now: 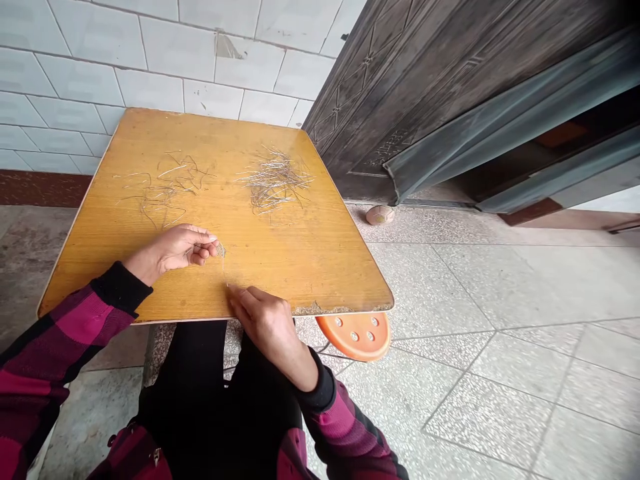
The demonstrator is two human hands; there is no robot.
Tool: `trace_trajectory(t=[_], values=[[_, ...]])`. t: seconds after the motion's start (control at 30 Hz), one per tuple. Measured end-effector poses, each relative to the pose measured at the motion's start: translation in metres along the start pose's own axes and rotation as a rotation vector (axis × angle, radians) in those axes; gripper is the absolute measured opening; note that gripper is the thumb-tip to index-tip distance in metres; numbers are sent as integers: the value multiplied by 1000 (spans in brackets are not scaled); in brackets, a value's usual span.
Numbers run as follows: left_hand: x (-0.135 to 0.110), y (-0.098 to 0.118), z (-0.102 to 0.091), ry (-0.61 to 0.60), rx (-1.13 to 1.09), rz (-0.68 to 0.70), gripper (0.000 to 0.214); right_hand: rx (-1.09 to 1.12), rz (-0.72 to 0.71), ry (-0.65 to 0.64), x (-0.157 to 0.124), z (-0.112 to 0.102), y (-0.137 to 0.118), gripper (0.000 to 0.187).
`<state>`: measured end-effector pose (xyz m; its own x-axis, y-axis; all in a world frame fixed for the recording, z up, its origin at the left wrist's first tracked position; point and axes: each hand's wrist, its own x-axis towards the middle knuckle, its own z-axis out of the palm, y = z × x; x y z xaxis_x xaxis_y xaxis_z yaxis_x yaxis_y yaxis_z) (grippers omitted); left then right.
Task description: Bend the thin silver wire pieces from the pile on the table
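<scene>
The wooden table (310,267) half hides an orange stool (357,337) under its near corner and bears a dense pile of thin wires (274,180) beside a looser scatter (165,187). At its near edge, the left hand (175,250) and the right hand (265,320) each pinch one end of a single wire (223,268), barely discernible.
</scene>
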<state>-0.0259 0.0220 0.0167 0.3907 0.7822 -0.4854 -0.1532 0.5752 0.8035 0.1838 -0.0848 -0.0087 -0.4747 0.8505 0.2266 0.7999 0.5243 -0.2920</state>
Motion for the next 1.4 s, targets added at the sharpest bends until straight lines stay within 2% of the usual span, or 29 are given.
trace_trajectory(t=[0.13, 0.5, 0.6, 0.83, 1.07, 1.13, 1.23, 1.33, 1.4], values=[[3, -3, -4, -21, -4, 15, 21, -111, -121, -131, 7, -10, -6, 26], [3, -3, 0, -79, 70, -33, 19, -205, -404, -303, 30, -14, -8, 24], [4, -4, 2, -105, 102, -43, 16, -235, -489, -281, 38, -13, -12, 22], [10, -3, 5, -160, 156, -95, 13, -203, -700, -75, 55, -1, -2, 25], [15, 4, 4, -274, 282, -114, 11, -148, -743, -76, 52, 0, 7, 30], [15, 5, 6, -279, 346, -90, 12, -146, -741, -61, 51, 1, 7, 30], [15, 4, 9, -208, 490, 4, 14, -141, -716, -36, 50, 2, 9, 29], [15, 2, 12, -106, 676, 175, 14, -105, -648, -43, 47, 4, 14, 26], [13, 2, 11, -8, 816, 339, 10, -63, -584, -18, 46, 5, 20, 24]])
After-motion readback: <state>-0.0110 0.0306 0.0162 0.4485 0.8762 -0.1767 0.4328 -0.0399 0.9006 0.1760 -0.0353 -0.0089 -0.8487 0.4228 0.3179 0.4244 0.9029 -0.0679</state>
